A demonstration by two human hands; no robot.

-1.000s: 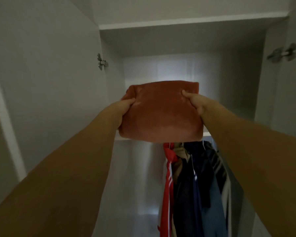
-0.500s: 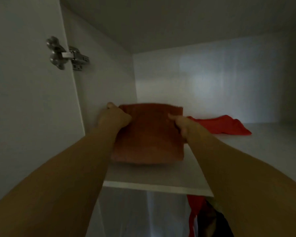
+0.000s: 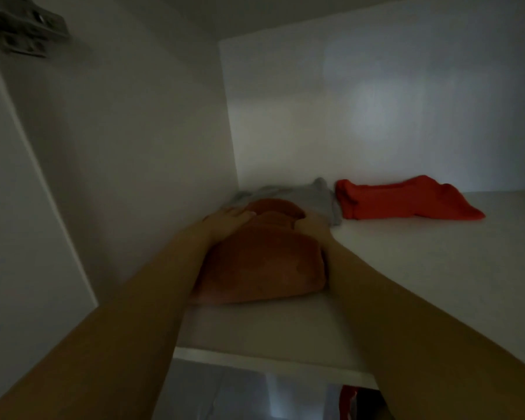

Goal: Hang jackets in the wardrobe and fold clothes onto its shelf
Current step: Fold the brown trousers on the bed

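Observation:
A folded rust-coloured cloth lies on the white wardrobe shelf, close to the left inner wall. My left hand holds its far left side, fingers laid over the top. My right hand grips its far right side. The cloth bulges up between the two hands. Both forearms reach in over the shelf's front edge.
Behind the cloth lies a grey garment, and to its right a red garment, both loosely folded. A metal door hinge sits at the top left. A bit of hanging red clothing shows below the shelf.
The cloth went from held in the air before the wardrobe to lying on the shelf. My hands pushed it further in, and the view moved closer.

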